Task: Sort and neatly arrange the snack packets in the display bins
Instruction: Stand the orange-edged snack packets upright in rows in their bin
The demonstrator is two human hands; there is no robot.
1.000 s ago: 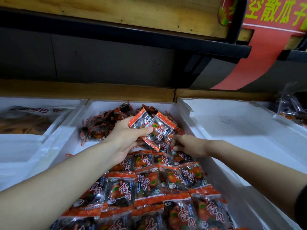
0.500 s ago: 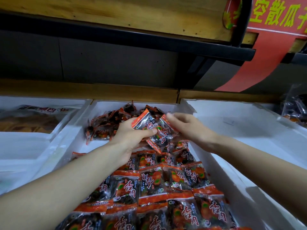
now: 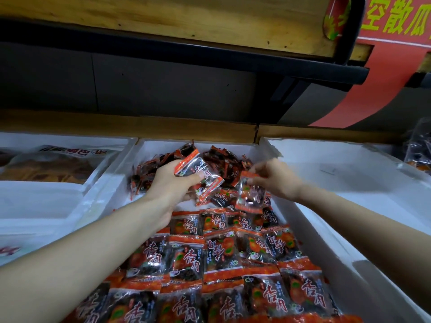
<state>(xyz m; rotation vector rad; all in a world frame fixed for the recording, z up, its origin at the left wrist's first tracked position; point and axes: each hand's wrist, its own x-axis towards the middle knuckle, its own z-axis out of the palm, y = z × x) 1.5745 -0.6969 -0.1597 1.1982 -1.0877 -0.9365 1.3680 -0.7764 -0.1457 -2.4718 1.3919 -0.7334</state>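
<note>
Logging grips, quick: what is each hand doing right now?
Left hand: holding a small stack of packets.
Right hand: pinching a single packet by its top edge.

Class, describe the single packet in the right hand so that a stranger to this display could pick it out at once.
Find the middle white bin, with neat rows of packets in front and a loose heap behind. Above where they meet, the right hand pinches one packet by its orange top edge. It alone hangs upright; the others lie flat or bunched.
</note>
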